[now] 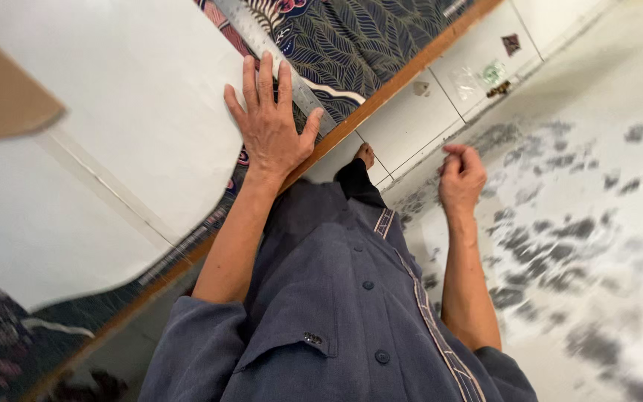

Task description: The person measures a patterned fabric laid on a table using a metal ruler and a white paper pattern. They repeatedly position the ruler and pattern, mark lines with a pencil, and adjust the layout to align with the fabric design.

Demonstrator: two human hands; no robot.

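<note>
Fingers [263,78] of left hand [269,130] are spread wide & flat, pressed down, palm down. Under the fingertips: white paper pattern sheet [135,97] & a metal ruler [277,56], which runs diagonally beneath the index/middle fingers, up-left past their tips & down-right toward the thumb. Thumb sticks out to the side, lying over the ruler's lower end, on patterned batik cloth [351,41], dark blue w/ leaf motif. Cloth lies under paper & ruler and shows beyond the fingertips and along the paper's curved cut edge below the wrist.

Right hand [461,175] is off the table, raised over the floor, well apart from left hand. Its fingers are curled in, tips bunched together toward the thumb; can't tell if they pinch anything, too small/blurred.

Nearest the camera, below both wrists: grey-blue buttoned shirt [336,298] w/ striped placket, short sleeves, bare forearms.

Just beside left thumb, on the wrist side: wooden table edge [403,74], running diagonally. Past that edge, between the two hands: a bare foot [366,155] below dark trousers on white floor tiles [426,119].

Beyond right-hand fingers: floor [582,216] pale w/ dark grey smudges, blurred. Further, near the tile joints: small scraps [494,74], one dark, one greenish, detail unclear.

Far left of left-hand fingers: brown cardboard piece [1,89] over the white paper, out of focus.
</note>
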